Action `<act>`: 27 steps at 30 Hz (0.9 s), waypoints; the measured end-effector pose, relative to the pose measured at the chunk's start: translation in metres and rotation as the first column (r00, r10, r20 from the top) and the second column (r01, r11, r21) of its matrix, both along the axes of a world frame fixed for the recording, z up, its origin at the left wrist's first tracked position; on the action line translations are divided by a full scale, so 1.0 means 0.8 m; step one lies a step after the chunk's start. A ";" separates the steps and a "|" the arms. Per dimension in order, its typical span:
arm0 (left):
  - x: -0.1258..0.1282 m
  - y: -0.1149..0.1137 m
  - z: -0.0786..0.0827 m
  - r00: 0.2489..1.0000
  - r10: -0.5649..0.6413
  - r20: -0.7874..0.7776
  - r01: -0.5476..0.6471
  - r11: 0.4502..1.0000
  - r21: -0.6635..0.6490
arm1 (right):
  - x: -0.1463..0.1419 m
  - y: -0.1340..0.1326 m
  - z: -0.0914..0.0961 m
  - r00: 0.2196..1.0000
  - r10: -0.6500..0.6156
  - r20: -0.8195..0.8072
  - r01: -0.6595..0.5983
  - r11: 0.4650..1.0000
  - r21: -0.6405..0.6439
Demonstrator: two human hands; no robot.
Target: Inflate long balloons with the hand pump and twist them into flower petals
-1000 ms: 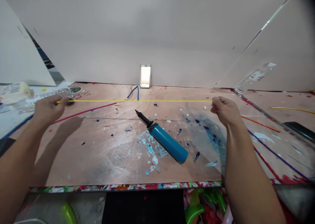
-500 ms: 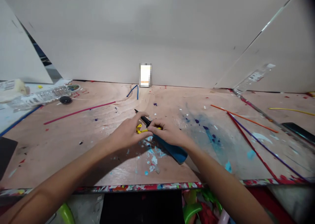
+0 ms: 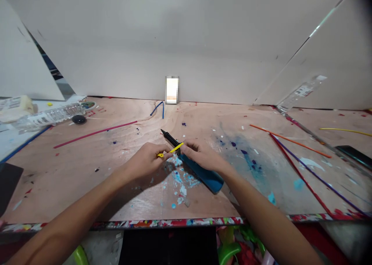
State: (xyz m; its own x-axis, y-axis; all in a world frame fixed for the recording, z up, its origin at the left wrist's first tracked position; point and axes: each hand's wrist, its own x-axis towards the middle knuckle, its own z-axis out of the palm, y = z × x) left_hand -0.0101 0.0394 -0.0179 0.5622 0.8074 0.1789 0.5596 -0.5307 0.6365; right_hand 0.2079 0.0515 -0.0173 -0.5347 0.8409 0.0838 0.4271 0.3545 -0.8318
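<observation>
Both my hands meet at the middle of the paint-stained wooden table [image 3: 116, 187]. My left hand [image 3: 147, 162] and my right hand [image 3: 200, 155] each pinch an end of a thin yellow balloon [image 3: 171, 151], which shows as a short strip between them. Just behind and under my right hand lies a teal hand pump [image 3: 203, 174] with a black nozzle pointing to the far left.
Loose long balloons lie about: a red one [image 3: 93, 133] at left, a blue one [image 3: 158, 108] by the back wall, orange, purple and red ones [image 3: 290, 141] at right. A plastic bottle [image 3: 46, 115] and a black cap [image 3: 78, 119] sit far left. A clear panel [image 3: 305, 90] leans at right.
A second ago my hands held the yellow balloon stretched wide across the table. They have come together at the centre, over the pump, with only a short piece of balloon between them.
</observation>
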 end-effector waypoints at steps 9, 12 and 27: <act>-0.001 -0.005 -0.002 0.999 0.004 -0.051 0.000 0.996 0.087 | -0.006 -0.003 0.003 0.996 -0.070 -0.053 0.073 0.996 0.053; -0.021 0.008 0.004 0.994 0.059 -0.087 -0.043 0.985 0.169 | 0.023 0.015 0.007 0.962 -0.216 -0.170 0.236 0.966 0.105; 0.011 -0.012 0.006 0.974 -0.041 0.223 0.038 0.999 0.017 | -0.012 -0.027 0.014 0.969 -0.029 -0.246 0.017 0.998 -0.053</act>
State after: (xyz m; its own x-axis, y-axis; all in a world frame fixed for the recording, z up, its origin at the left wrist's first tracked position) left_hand -0.0011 0.0299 -0.0134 0.5383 0.7821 0.3139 0.3823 -0.5585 0.7361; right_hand 0.1980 0.0298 -0.0063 -0.4833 0.8592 0.1677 0.2144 0.3019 -0.9289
